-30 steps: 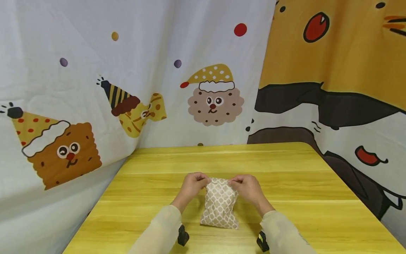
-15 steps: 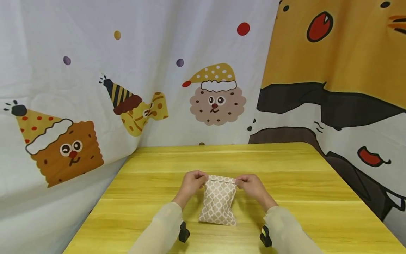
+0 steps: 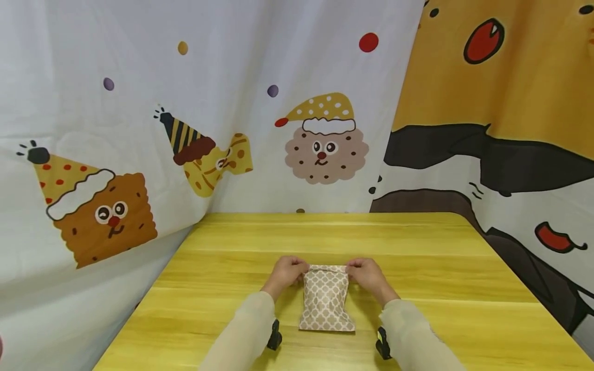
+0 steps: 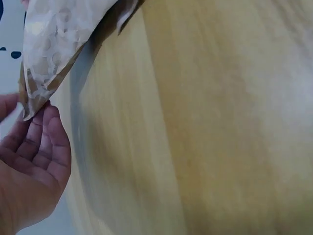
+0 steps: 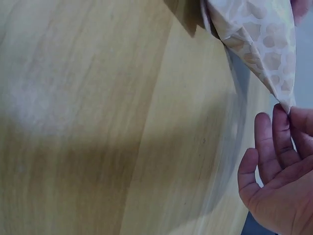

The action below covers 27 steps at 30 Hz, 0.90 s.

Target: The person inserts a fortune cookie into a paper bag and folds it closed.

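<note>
A paper bag [image 3: 326,299], beige with a white lattice pattern, lies between the two hands in the head view, its top edge folded over in a narrow strip. My left hand [image 3: 286,272] pinches the left end of that fold between thumb and fingers. At the opposite corner my right hand [image 3: 368,274] pinches the fold the same way. The left wrist view shows the bag's [image 4: 56,46] corner tapering into the fingertips of the left hand [image 4: 36,164]. In the right wrist view the bag's other corner runs into the thumb and index finger of the right hand [image 5: 279,166], with the other fingers spread loosely.
A yellow wood-grain table [image 3: 223,288] lies under both arms. White cloth [image 3: 223,62] printed with cartoon biscuits hangs behind it and along the left. An orange, black and white cartoon cloth [image 3: 464,93] hangs at the right. Black wrist cameras [image 3: 275,335] sit under the sleeves.
The right hand shifted outward to the fold's right end, and the creased top became a straight folded strip. The bag now looks flatter and squarer. The head view has turned slightly left.
</note>
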{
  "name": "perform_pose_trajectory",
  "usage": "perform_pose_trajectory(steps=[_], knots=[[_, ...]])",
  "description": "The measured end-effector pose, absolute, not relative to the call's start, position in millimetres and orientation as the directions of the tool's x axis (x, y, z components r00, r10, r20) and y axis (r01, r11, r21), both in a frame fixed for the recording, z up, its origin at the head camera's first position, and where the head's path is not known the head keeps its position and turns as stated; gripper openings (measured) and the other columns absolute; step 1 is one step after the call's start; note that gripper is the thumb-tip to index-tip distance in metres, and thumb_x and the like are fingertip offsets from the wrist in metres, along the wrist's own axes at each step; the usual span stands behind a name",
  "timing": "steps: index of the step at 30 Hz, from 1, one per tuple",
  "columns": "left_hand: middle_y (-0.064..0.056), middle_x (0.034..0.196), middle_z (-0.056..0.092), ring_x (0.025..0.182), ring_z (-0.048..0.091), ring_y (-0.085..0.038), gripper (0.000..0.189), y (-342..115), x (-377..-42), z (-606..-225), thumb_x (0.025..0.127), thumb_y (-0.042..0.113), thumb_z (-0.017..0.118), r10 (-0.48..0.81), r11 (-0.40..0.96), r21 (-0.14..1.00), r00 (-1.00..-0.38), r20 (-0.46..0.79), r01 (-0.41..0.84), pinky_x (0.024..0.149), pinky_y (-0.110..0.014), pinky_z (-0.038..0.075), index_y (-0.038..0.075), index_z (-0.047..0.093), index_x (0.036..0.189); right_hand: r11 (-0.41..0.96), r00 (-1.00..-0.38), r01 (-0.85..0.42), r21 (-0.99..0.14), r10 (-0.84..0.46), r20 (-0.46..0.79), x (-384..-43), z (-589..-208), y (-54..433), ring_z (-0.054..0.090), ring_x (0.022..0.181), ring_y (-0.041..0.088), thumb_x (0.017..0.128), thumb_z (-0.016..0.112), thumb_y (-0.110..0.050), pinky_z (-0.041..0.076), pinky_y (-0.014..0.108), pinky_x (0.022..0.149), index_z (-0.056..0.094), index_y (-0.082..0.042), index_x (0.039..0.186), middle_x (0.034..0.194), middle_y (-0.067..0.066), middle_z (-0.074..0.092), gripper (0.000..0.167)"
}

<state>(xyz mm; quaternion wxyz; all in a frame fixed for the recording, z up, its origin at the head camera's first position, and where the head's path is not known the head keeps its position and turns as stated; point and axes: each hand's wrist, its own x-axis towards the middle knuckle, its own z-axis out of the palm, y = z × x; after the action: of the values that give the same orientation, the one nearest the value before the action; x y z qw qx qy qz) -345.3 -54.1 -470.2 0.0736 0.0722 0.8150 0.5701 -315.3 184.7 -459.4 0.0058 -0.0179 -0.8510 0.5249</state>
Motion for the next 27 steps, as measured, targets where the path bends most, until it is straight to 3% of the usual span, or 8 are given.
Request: perform_pose_trajectory(steps=[6, 11, 15, 19, 27], knots=[[-0.003, 0.081, 0.065, 0.067, 0.056, -0.02, 0.015, -50, -345, -462, 0.092, 0.021, 0.074, 0.28, 0.355, 0.932, -0.96, -0.032, 0.073, 0.06, -0.034, 0.051, 0.006, 0.075, 0.094, 0.401, -0.999, 0.03, -0.915, -0.019, -0.042, -315, -456, 181, 0.065, 0.09, 0.02, 0.097, 0.065, -0.021, 0.054, 0.037, 0.081, 0.072, 0.001, 0.108, 0.102, 0.009, 0.071, 0.026], [-0.001, 0.083, 0.067, 0.071, 0.058, -0.019, 0.014, -43, -342, -458, 0.093, 0.022, 0.073, 0.363, 0.361, 0.924, -0.932, -0.014, 0.127, 0.064, -0.038, 0.052, 0.008, 0.075, 0.092, 0.429, -0.997, -0.041, -0.903, -0.08, 0.007, -316, -458, 174, 0.063, 0.077, 0.016, 0.092, 0.071, -0.016, 0.052, 0.03, 0.067, 0.076, 0.0, 0.096, 0.088, 0.006, 0.072, 0.018], [0.003, 0.084, 0.069, 0.074, 0.061, -0.013, 0.008, -38, -337, -456, 0.093, 0.016, 0.072, 0.399, 0.404, 0.884, -0.915, 0.063, 0.237, 0.065, -0.032, 0.053, 0.01, 0.077, 0.09, 0.454, -0.996, -0.08, -0.887, -0.08, 0.049, -315, -460, 169, 0.061, 0.071, 0.015, 0.091, 0.071, -0.01, 0.05, 0.028, 0.062, 0.076, -0.001, 0.089, 0.081, 0.004, 0.071, 0.01], [0.003, 0.083, 0.069, 0.074, 0.063, -0.01, 0.007, -35, -335, -452, 0.092, 0.007, 0.071, 0.397, 0.428, 0.834, -0.902, 0.171, 0.346, 0.065, -0.027, 0.054, 0.008, 0.076, 0.086, 0.479, -0.994, -0.099, -0.872, -0.093, 0.061, -314, -458, 167, 0.062, 0.076, 0.015, 0.092, 0.072, -0.014, 0.051, 0.029, 0.066, 0.076, -0.003, 0.093, 0.086, 0.003, 0.071, 0.012], [0.003, 0.092, 0.07, 0.076, 0.061, -0.006, 0.007, -27, -335, -455, 0.09, 0.013, 0.073, 0.466, 0.535, 0.718, -0.864, 0.19, 0.446, 0.064, -0.022, 0.053, 0.011, 0.075, 0.084, 0.559, -0.98, -0.192, -0.807, -0.153, 0.127, -311, -459, 164, 0.062, 0.079, 0.012, 0.092, 0.073, -0.02, 0.052, 0.032, 0.068, 0.079, -0.015, 0.085, 0.09, -0.002, 0.073, 0.01]])
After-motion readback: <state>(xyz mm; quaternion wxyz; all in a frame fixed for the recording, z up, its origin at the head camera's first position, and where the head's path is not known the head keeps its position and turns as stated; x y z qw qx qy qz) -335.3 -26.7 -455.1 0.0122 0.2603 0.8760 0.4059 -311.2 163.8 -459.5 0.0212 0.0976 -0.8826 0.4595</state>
